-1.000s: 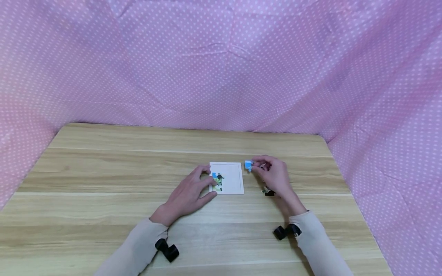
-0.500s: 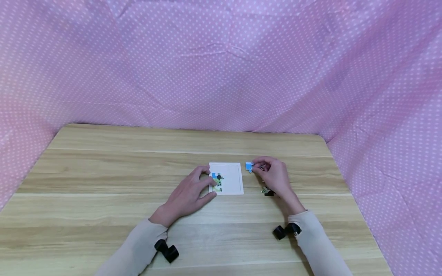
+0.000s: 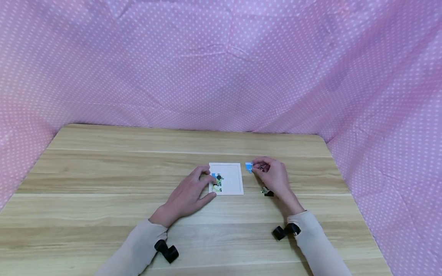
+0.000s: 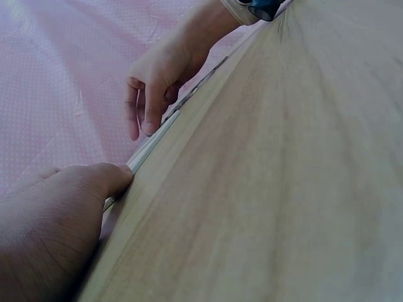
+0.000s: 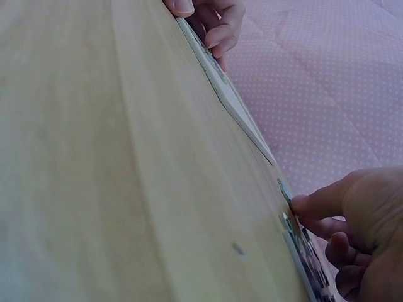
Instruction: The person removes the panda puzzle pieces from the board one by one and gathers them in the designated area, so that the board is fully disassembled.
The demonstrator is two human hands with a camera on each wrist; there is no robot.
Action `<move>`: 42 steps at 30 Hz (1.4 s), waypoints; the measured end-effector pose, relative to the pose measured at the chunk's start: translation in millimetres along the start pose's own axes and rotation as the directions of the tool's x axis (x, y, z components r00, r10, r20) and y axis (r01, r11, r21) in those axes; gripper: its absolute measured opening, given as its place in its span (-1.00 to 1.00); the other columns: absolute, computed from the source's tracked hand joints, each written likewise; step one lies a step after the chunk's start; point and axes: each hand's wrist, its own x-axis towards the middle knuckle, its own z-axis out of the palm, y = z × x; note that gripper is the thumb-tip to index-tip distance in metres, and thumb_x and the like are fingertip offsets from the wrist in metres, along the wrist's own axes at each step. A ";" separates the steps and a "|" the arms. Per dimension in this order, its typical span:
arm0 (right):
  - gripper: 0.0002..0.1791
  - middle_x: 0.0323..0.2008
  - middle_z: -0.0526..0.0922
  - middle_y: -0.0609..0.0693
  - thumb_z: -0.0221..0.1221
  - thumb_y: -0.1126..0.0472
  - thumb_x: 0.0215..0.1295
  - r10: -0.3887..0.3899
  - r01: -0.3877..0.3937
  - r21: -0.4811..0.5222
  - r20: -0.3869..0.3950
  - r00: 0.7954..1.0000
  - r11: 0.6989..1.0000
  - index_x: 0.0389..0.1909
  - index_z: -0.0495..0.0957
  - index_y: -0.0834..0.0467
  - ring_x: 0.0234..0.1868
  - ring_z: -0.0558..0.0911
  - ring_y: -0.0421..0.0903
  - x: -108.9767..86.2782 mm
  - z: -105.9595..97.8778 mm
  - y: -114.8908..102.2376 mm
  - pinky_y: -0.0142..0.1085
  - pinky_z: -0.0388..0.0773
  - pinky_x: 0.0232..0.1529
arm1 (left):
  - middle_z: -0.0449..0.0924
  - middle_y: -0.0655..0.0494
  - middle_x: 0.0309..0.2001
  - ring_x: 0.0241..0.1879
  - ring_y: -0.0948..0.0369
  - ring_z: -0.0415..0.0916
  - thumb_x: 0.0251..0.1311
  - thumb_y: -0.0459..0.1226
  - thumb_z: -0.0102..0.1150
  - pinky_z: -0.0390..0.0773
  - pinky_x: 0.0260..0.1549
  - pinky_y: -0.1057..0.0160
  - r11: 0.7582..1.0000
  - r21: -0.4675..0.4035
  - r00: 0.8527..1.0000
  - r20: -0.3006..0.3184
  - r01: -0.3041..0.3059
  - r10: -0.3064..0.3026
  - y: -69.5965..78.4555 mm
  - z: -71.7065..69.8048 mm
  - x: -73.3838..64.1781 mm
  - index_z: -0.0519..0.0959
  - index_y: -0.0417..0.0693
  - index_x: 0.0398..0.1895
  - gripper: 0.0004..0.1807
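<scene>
My left hand (image 3: 184,195) rests at the left side of a white puzzle board (image 3: 231,179). Its thumb lies by the near edge, and a finger reaches over several joined puzzle pieces (image 3: 219,180) with green, black and blue print along the board's left part. Just past the board's right edge, my right hand (image 3: 274,176) pinches a blue puzzle piece (image 3: 248,166) between thumb and forefinger. In the right wrist view this piece (image 5: 284,189) shows edge-on at the thumb tip, close over the table.
More loose puzzle pieces (image 3: 267,192), dark and green, lie partly hidden under my right hand. The wooden table (image 3: 103,172) reaches back to a pink dotted cloth (image 3: 221,76). A black wrist camera (image 3: 167,251) sits on the left sleeve.
The blue puzzle piece has shifted very slightly toward me in the right hand's pinch. My left hand stays in place on the board.
</scene>
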 end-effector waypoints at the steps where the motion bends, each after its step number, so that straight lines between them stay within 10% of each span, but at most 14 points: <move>1: -0.80 -0.27 0.85 0.01 0.53 0.35 0.34 -0.003 0.003 0.002 0.000 1.000 1.000 -0.04 0.86 0.18 -0.39 0.60 -0.15 -0.2 0.0 0.0 -0.42 0.45 -0.39 | 0.40 -0.11 0.50 0.47 -0.08 0.49 0.54 0.03 0.35 0.59 0.32 -0.14 1.000 0.002 1.000 0.002 0.005 -0.005 0.1 0.1 -0.1 0.67 0.06 0.20 -0.63; 42: -0.77 -0.33 0.79 -0.06 0.55 0.33 0.33 -0.139 0.132 0.063 0.113 0.984 0.989 -0.02 0.87 0.17 -0.50 0.50 -0.24 -19.3 34.5 -62.3 -0.41 0.38 -0.45 | 0.42 -0.12 0.44 0.31 -0.08 0.56 0.51 -0.01 0.41 0.66 0.16 -0.11 1.000 -0.021 1.000 -0.015 -0.008 0.008 2.3 -1.9 1.4 0.71 0.16 0.00 -0.81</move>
